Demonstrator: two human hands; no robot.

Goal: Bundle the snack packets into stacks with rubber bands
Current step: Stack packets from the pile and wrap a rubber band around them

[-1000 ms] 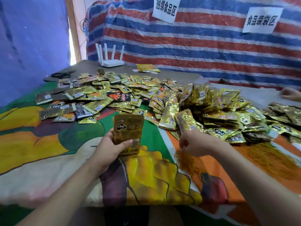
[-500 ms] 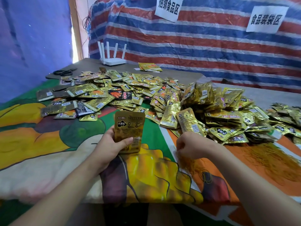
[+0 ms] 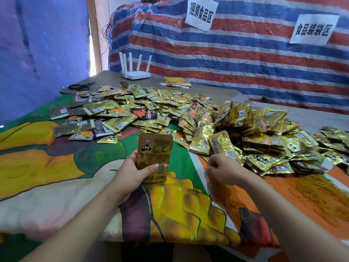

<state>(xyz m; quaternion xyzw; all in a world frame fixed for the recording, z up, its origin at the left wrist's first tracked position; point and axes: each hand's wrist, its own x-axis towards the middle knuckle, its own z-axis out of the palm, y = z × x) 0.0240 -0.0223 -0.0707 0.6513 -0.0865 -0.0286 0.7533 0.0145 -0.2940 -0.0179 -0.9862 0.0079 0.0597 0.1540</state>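
Note:
My left hand (image 3: 130, 174) grips a small stack of gold snack packets (image 3: 154, 154), held upright above the cloth. My right hand (image 3: 224, 169) hovers to its right with fingers curled, pinching thin orange rubber bands (image 3: 226, 197) that trail down from it to a loose heap on the cloth. A large pile of loose gold packets (image 3: 188, 114) spreads across the table just beyond both hands. One packet (image 3: 222, 146) leans up right behind my right hand.
More rubber bands (image 3: 311, 191) lie in a wide heap at the right. A white router (image 3: 137, 74), a black object (image 3: 79, 86) and a few packets (image 3: 177, 81) sit at the table's far end. A striped tarp with two paper signs stands behind.
My right hand has sunk a little over the rubber bands and its fingers have closed on strands. My left hand keeps the stack upright in the same place.

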